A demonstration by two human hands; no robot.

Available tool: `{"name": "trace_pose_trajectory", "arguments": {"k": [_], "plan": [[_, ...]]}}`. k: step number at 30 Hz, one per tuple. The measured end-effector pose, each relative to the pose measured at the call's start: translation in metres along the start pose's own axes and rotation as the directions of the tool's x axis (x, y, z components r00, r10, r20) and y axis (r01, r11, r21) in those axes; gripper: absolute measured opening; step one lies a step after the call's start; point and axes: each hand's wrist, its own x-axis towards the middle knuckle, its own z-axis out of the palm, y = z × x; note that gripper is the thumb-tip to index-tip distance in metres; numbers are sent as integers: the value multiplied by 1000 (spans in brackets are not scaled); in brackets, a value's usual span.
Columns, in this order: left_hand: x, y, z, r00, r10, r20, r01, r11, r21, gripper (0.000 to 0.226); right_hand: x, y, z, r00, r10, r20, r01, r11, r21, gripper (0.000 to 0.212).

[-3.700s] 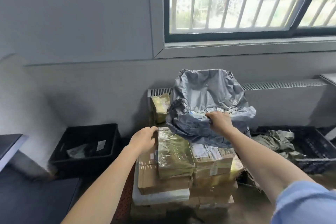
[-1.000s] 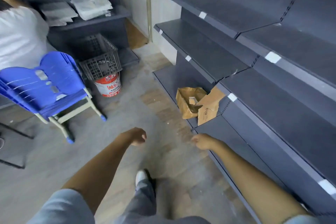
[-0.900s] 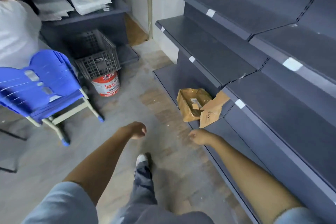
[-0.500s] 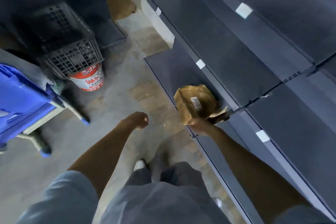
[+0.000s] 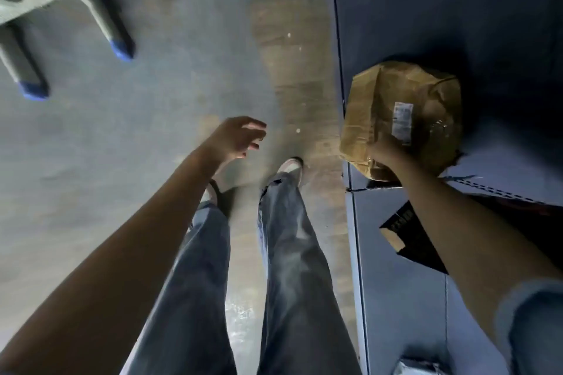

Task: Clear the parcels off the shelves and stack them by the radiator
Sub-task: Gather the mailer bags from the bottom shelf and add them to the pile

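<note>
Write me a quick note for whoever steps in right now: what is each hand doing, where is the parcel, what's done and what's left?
Right hand: on the near edge of the brown parcel, fingers seemingly curled around it, though the grip is partly hidden.
Left hand: open, holding nothing, hanging over the floor.
Parcel: on the bottom shelf, at its front edge, not clearly lifted yet.
A dark flat packet lies on the shelf nearer the person.
Done: parcel reached.
Left: lift it, carry it to the radiator, which is out of view, and stack it; then probably fetch the dark packet.
</note>
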Motion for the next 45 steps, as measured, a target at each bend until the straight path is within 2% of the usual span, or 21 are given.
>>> {"name": "trace_pose_trajectory", "arguments": {"k": [2,4,8,10,14,17,19,20,23,26,28,30,31,34,36,39,42,45], "plan": [[24,-9,2,998,-64,-5,64,997,-41,29,40,4,2,999,24,-39,-27,997,-76,30],[42,-16,8,995,-97,-11,97,994,-57,28,70,8,8,996,74,-45,-77,995,-67,43],[83,-26,36,987,-162,-18,160,983,-88,29,106,12,23,994,61,-90,-71,991,-111,47],[95,-26,56,986,-168,22,169,984,-56,30,111,11,28,982,78,-172,-91,993,-70,44],[85,-17,83,992,-88,94,86,996,26,31,92,-8,31,951,137,-277,-117,989,87,36],[54,-10,84,994,15,110,-39,974,223,30,45,-38,30,973,36,-228,2,987,164,37],[30,-7,71,988,123,96,-153,888,434,33,2,-60,25,982,-46,-184,75,985,155,43],[18,-2,61,979,188,73,-197,807,557,36,-23,-71,20,982,-91,-168,113,985,128,46],[-29,23,24,920,391,8,-198,449,871,54,-108,-103,0,931,-321,-174,318,947,-45,44],[-90,48,-20,852,524,18,-114,151,982,72,-193,-126,-27,841,-488,-234,474,873,-118,28],[-132,57,-46,780,621,72,-106,18,994,68,-245,-129,-38,859,-482,-169,487,873,-18,5],[-169,63,-59,700,698,152,-162,-53,985,54,-292,-127,-37,874,-473,-110,483,871,93,18],[-185,66,-59,674,707,212,-198,-103,975,48,-313,-125,-33,884,-451,-122,464,879,111,12],[-226,67,-49,674,613,413,-298,-286,911,37,-366,-118,-16,910,-352,-217,389,908,157,28],[-251,53,-47,679,546,491,-369,-324,871,34,-406,-109,0,932,-287,-221,330,925,188,29],[-278,20,-44,596,476,646,-542,-355,762,32,-469,-89,34,969,-133,-208,188,943,275,41],[-312,-4,-18,550,327,769,-643,-422,639,33,-525,-57,79,984,-11,-180,70,944,324,39],[-347,-30,19,430,280,858,-728,-454,513,33,-580,-15,130,974,173,-149,-99,908,408,35]]}}
